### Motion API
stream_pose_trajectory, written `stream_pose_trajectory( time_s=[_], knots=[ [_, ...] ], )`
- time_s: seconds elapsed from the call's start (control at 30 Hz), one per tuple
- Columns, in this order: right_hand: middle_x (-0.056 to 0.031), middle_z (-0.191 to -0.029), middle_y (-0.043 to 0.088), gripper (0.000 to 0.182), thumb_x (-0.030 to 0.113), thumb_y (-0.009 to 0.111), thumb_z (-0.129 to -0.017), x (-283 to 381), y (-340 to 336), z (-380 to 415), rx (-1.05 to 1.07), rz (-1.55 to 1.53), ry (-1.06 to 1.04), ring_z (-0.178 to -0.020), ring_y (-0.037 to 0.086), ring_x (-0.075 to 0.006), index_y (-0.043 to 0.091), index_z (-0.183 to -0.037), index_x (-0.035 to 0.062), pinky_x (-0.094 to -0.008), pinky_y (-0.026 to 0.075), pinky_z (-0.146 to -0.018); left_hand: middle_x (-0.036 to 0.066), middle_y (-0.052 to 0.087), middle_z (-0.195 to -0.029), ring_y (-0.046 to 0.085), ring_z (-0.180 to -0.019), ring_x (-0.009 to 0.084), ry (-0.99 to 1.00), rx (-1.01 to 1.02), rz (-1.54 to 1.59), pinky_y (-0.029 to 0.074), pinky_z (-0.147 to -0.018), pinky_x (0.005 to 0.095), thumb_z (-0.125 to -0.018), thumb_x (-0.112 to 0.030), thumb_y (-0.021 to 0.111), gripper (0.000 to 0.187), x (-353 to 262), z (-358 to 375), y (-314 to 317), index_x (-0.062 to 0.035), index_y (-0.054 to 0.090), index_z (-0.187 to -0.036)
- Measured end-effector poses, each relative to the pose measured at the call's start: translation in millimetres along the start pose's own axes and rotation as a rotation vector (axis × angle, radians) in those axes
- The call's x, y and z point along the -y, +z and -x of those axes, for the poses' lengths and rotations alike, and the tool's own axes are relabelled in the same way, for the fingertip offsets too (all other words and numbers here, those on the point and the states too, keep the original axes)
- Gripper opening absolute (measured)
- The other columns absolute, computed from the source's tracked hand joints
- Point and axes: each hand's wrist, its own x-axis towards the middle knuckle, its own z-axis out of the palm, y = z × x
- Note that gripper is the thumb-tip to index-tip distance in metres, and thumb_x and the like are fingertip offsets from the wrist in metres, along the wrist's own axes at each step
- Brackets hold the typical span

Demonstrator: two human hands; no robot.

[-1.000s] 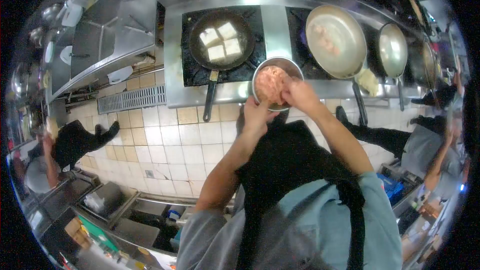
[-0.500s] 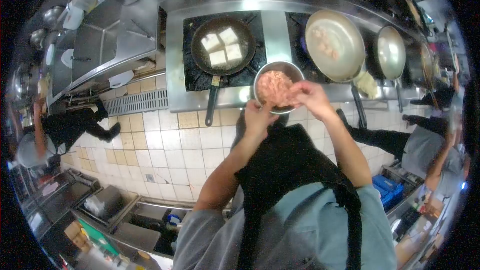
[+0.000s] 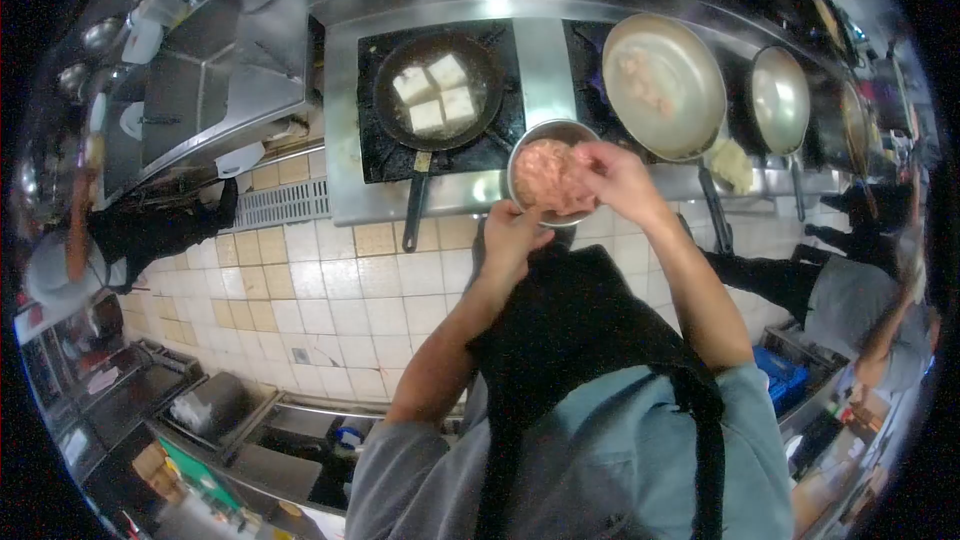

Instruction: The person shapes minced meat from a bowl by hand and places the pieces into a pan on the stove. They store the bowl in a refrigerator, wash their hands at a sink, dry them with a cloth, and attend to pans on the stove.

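Holding the steel bowl [image 3: 548, 132] at its near left side, the left hand [image 3: 508, 248] has its fingers gripping the rim. Pink raw meat [image 3: 545, 176] fills much of the bowl, and the right hand [image 3: 625, 182] reaches in over the right rim, fingers bent together at the meat; whether they pinch a piece, I cannot tell. A few similar pale pink pieces [image 3: 643, 85] lie in the large pan [image 3: 690, 90], so a small share seems to be there and most is in the bowl.

The bowl sits at the front edge of the stove counter [image 3: 468, 192], between the large pan and the dark pan [image 3: 487, 95], where 4 white blocks [image 3: 426, 117] lie, pale on top. Whether it touches the edge is hidden.

2 pan handles jut past that edge, 1 on each side: the dark handle [image 3: 414, 210] at left and the large pan's handle [image 3: 715, 212] at right, with a crumpled cloth [image 3: 730, 166] just beside it. The tiled floor [image 3: 340, 285] gives stepping room to the left; a co-worker [image 3: 860, 305] stands well to the right.
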Motion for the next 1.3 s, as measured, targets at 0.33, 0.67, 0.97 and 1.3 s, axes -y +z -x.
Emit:
stream_pose_trajectory(
  time_s=[0.33,0.67,0.97,1.3],
  knots=[
    [-0.021,-0.104,0.066,0.039,0.017,0.069,-0.077,-31,28,-52,0.001,0.836,-0.379,-0.091,0.065,-0.0398,0.06,-0.113,0.0045,-0.0472,0.053,-0.08,0.012,0.056,-0.104,0.068,-0.081,0.0224,0.123,-0.094,0.012,0.064,-0.064,0.0325,-0.09,-0.003,0.064,0.023,-6,6,14,0.0002,0.047,-0.104],
    [-0.0196,-0.088,0.068,0.019,0.014,0.066,-0.077,-1,5,-35,0.253,0.505,-0.108,-0.082,0.068,-0.0357,0.067,-0.093,0.003,-0.0423,0.053,-0.074,0.016,0.055,-0.107,0.068,-0.086,0.024,0.053,-0.106,0.003,0.064,-0.063,0.0316,-0.09,-0.002,0.062,0.034,2,-1,8,0.0008,0.042,-0.116],
    [-0.0215,-0.097,0.067,0.035,0.02,0.066,-0.083,-23,19,-40,0.003,0.682,-0.409,-0.095,0.066,-0.0372,0.062,-0.113,0.0026,-0.0437,0.052,-0.084,0.014,0.052,-0.114,0.066,-0.09,0.0248,0.219,-0.086,-0.174,0.063,-0.065,0.032,-0.089,0.001,0.064,0.034,2,2,-1,-0.0007,0.042,-0.114],
    [-0.0111,-0.089,0.068,0.03,0.015,0.069,-0.084,-8,3,-29,0.188,0.43,-0.165,-0.083,0.066,-0.0199,0.064,-0.112,0.004,-0.0341,0.053,-0.074,0.015,0.05,-0.114,0.062,-0.095,0.023,0.168,-0.059,-0.155,0.062,-0.073,0.0328,-0.089,-0.001,0.064,0.036,-1,10,6,0.0009,0.043,-0.117]
  ],
)
